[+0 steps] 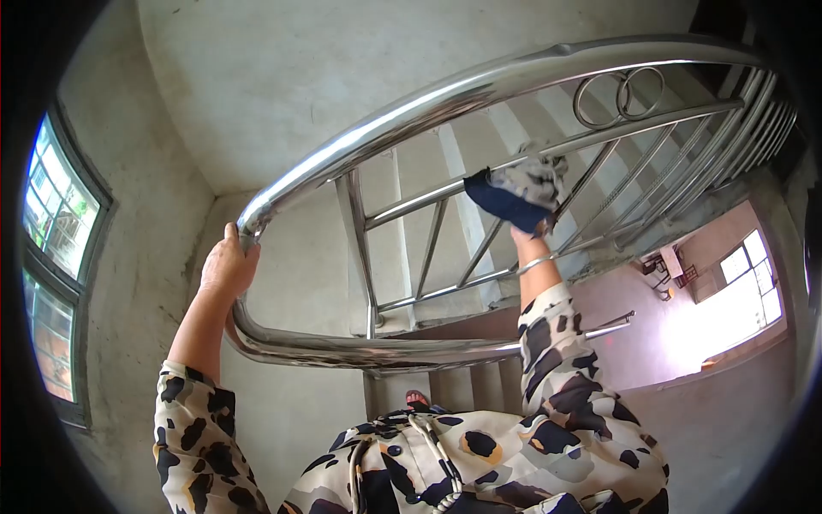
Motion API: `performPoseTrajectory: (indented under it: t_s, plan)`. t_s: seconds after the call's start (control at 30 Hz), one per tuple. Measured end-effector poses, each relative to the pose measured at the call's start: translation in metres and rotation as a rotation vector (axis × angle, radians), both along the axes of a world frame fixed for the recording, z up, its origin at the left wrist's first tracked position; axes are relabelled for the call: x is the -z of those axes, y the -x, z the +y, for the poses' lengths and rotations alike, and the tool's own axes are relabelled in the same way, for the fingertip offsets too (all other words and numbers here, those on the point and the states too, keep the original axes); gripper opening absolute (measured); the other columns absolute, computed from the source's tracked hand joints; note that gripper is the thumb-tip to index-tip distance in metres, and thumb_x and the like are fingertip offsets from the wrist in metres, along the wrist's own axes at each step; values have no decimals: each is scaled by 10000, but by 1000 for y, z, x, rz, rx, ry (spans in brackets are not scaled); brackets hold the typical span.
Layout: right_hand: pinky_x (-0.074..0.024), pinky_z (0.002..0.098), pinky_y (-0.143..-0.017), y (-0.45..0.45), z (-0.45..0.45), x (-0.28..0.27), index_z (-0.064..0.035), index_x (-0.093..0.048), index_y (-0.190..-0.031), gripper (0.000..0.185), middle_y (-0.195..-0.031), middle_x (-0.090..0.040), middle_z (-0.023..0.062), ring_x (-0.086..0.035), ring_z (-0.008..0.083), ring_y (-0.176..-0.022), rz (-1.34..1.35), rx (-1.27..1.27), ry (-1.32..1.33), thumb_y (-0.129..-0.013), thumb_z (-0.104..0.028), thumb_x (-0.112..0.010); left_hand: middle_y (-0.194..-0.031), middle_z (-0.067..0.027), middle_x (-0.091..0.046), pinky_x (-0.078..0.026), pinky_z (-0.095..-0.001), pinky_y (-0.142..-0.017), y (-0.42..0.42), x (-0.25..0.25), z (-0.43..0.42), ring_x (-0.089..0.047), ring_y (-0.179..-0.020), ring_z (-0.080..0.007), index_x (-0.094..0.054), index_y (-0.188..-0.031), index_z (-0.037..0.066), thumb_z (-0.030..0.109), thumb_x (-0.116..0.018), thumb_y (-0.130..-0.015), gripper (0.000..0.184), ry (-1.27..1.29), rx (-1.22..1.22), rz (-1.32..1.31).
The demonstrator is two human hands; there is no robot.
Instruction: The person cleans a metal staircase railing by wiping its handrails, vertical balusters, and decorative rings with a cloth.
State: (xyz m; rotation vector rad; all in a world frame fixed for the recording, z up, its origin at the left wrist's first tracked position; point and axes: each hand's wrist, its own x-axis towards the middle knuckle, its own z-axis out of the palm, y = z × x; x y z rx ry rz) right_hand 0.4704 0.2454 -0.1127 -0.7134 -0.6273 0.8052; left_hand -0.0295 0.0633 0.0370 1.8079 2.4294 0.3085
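Note:
My left hand [229, 262] is wrapped round the bend of the shiny steel handrail [368, 141] at the left. Beyond the near rail, my right hand [533, 233] grips a cloth [522, 184], dark blue on one side and patterned grey-white on the other. The cloth lies against the thin upper crossbar [411, 206] of the far railing. Most of my right fingers are hidden under the cloth. A bracelet [537, 261] circles my right wrist. Slanted balusters [432, 248] run below the crossbar.
Concrete stairs [497, 141] rise behind the far railing, and more steps [467, 390] lie below me near a sandalled foot [417, 398]. A barred window [60, 214] is at the left. Two steel rings [618, 96] decorate the railing. Through an opening at right, a lower room [668, 317] shows.

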Motion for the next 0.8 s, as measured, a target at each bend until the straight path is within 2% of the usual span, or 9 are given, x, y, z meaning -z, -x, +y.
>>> performPoseTrajectory:
  t_s: [0.3,0.47,0.5,0.53,0.6,0.67,0.7,0.73,0.8]
  plan:
    - [-444,323,-859,52,-90,98,-62,-493,-1155,386,-1106,-561,75,-548,206,-1000,-123,-320,506,-897,-329,-387,-929,-266,-573,-433,-442,-799,0,-2,-1,-555,-903,-392,-355,-1186,-33,286,-510,-805,521,-15,26,-62]
    - [-446,325,-863,50,-109,98,-47,-501,-1143,386,-1101,-560,80,-547,205,-1005,-186,-497,773,-906,-316,-361,-927,-267,-573,-433,-447,-795,1,0,-1,-555,-902,-391,-359,-1182,-30,287,-511,-803,517,-29,31,-55]
    - [-459,322,-834,59,-109,82,-35,-496,-1154,406,-1086,-570,77,-565,205,-962,-132,-554,527,-902,-329,-372,-926,-267,-574,-433,-447,-794,0,-1,-1,-556,-901,-392,-359,-1184,-30,286,-511,-802,518,-19,32,-46]
    - [-472,318,-804,83,-114,30,-24,-490,-1165,429,-1071,-581,75,-583,205,-920,-79,-602,277,-897,-341,-384,-926,-267,-574,-433,-447,-794,0,-2,-1,-556,-901,-392,-359,-1184,-30,286,-511,-802,518,-19,34,-47]
    - [-471,334,-813,115,-121,-40,-30,-479,-1174,427,-1093,-565,75,-570,205,-948,-2,-685,281,-910,-333,-334,-928,-269,-575,-434,-446,-794,-3,-4,-1,-559,-897,-391,-357,-1186,-33,282,-510,-801,520,-2,7,-40]
    - [-467,338,-832,132,-99,-55,-30,-444,-1204,452,-1125,-540,87,-562,212,-964,-196,-702,121,-911,-357,-339,-929,-270,-575,-435,-445,-794,-3,-3,-2,-560,-896,-391,-356,-1186,-35,282,-509,-802,521,-15,19,-43]
    - [-480,333,-810,149,-102,-56,-32,-446,-1182,443,-1101,-541,86,-568,204,-947,74,-604,135,-901,-368,-383,-929,-270,-575,-436,-444,-795,-2,-2,-2,-561,-896,-390,-356,-1185,-37,281,-509,-802,521,-28,26,-46]
    - [-494,321,-776,154,-89,-37,-47,-457,-1153,359,-1078,-544,84,-573,199,-928,175,-550,143,-875,-272,-491,-929,-270,-575,-436,-444,-795,-2,-3,-2,-561,-896,-390,-356,-1185,-37,281,-509,-802,521,-31,24,-43]
    - [-482,293,-753,177,-96,-40,-57,-493,-1118,321,-1008,-571,48,-571,155,-862,-179,-359,14,-823,-147,-583,-923,-272,-576,-436,-443,-792,-3,-3,-1,-561,-897,-390,-354,-1187,-41,279,-510,-800,526,-23,14,-56]
